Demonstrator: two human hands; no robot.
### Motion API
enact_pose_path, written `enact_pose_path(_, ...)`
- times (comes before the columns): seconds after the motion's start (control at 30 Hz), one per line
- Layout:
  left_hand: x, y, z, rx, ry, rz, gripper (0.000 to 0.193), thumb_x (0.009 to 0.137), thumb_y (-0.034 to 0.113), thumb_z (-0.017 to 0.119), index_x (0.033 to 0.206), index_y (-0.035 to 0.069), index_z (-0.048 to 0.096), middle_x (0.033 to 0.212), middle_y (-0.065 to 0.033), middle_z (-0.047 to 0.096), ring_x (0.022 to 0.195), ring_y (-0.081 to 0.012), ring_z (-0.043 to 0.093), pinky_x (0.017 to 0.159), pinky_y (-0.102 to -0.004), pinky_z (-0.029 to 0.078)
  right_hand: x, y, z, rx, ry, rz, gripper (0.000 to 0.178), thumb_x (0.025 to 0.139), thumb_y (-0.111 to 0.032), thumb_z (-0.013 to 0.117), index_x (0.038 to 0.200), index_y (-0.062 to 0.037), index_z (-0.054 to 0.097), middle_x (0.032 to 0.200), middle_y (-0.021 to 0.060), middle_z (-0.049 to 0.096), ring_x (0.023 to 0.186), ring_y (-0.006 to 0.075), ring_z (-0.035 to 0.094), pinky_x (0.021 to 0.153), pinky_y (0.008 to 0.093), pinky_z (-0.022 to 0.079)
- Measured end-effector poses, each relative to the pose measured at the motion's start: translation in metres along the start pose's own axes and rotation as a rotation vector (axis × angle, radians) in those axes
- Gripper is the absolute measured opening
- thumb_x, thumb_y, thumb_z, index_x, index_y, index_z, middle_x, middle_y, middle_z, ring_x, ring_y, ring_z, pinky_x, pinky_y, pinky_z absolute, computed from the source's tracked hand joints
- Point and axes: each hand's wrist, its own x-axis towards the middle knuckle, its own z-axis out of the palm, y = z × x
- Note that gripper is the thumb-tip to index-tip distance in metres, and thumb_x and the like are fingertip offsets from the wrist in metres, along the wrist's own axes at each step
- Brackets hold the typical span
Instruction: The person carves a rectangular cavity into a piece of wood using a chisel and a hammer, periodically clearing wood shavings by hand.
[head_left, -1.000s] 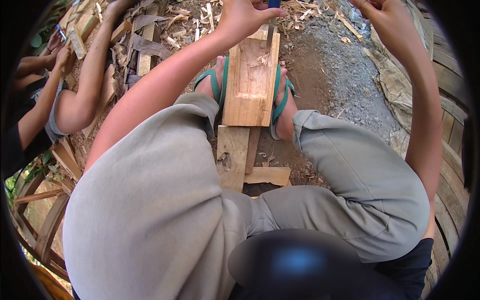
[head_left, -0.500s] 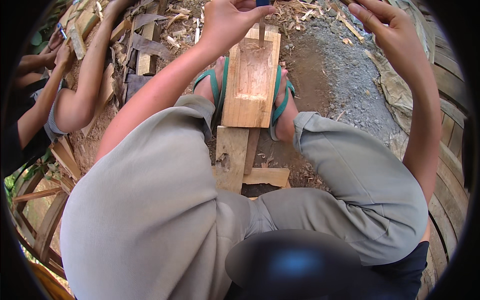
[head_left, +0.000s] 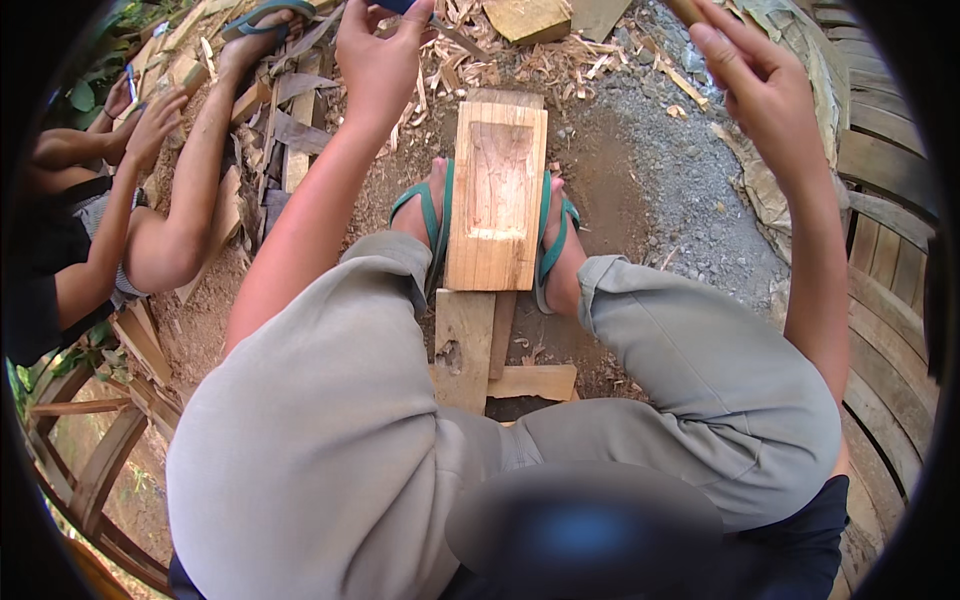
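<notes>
In my left hand (head_left: 375,60), high in the view, is a chisel with a blue handle; its flat metal blade (head_left: 458,38) points down and to the right, clear of the wood. A pale wooden block (head_left: 470,262) with a rectangular hollow cut into its upper face lies between my feet, propped on a wooden stand (head_left: 462,340). At the upper right, my right hand (head_left: 755,90) is closed around a brown wooden handle (head_left: 684,10), whose far end is out of the picture. Green sandals (head_left: 433,222) are on my feet on both sides of the block.
Wood shavings (head_left: 450,75) and offcuts (head_left: 530,18) litter the ground ahead. Another person's arm (head_left: 100,255) and leg (head_left: 190,190) are at the left, beside stacked wood pieces. Grey gravel (head_left: 690,200) and curved wooden slats (head_left: 885,230) lie to the right.
My left hand has moved left, lifting the chisel blade out of the block's hollow and tilting it. My right hand stays raised. The block appears lower in the view.
</notes>
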Motion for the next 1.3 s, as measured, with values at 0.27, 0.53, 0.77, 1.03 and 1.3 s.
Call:
enact_pose_path(0.27,0.012,0.02,0.005,-0.126,0.054,0.031,0.029,0.096,0.011,0.072,0.106,-0.003,0.049,0.099,-0.0121,0.061,0.086,-0.0236,0.074,0.073,-0.0335,0.068,-0.01,0.066,0.063,-0.05,-0.305,-0.049,0.04,0.1,-0.033,0.064,0.137,-0.0179,0.066,0.071,0.0074,0.068,0.06,0.0165,0.059,0.058,0.0358,0.045)
enact_pose_path(0.53,0.008,0.017,0.002,-0.079,0.061,0.081,0.027,0.096,0.012,0.072,0.1,-0.004,0.05,0.096,-0.0116,0.06,0.085,-0.0258,0.075,0.073,-0.0338,0.067,-0.015,0.062,0.045,-0.176,-0.184,0.241,0.04,0.1,-0.032,0.063,0.138,-0.0205,0.066,0.083,0.0072,0.072,0.067,0.0159,0.061,0.064,0.0337,0.048)
enact_pose_path(0.77,-0.011,0.009,0.003,-0.062,-0.219,-0.026,0.028,0.098,0.014,0.07,0.11,-0.005,0.054,0.101,-0.0128,0.066,0.09,-0.0253,0.075,0.076,-0.0338,0.067,-0.017,0.065,0.056,0.203,-0.267,0.514,0.049,0.1,-0.046,0.062,0.136,-0.0135,0.068,0.069,-0.0018,0.051,0.057,0.006,0.049,0.049,0.024,0.038)
enact_pose_path(1.03,-0.048,-0.003,0.018,-0.236,-0.536,-0.331,0.036,0.098,0.003,0.063,0.129,0.001,0.046,0.11,-0.0106,0.065,0.096,-0.0178,0.069,0.083,-0.0329,0.059,-0.028,0.077,0.05,0.14,-0.243,0.543,0.049,0.098,-0.05,0.064,0.133,-0.0163,0.069,0.067,-0.0051,0.049,0.047,0.004,0.043,0.04,0.023,0.033)
enact_pose_path(1.3,-0.054,-0.03,0.018,-0.167,-0.45,-0.362,0.035,0.1,0.005,0.057,0.131,0.006,0.041,0.115,-0.0102,0.062,0.102,-0.0203,0.068,0.087,-0.0359,0.058,-0.027,0.066,0.049,0.195,-0.247,0.584,0.05,0.1,-0.051,0.062,0.14,-0.0204,0.064,0.071,-0.0076,0.046,0.051,0.0022,0.036,0.043,0.0213,0.025)
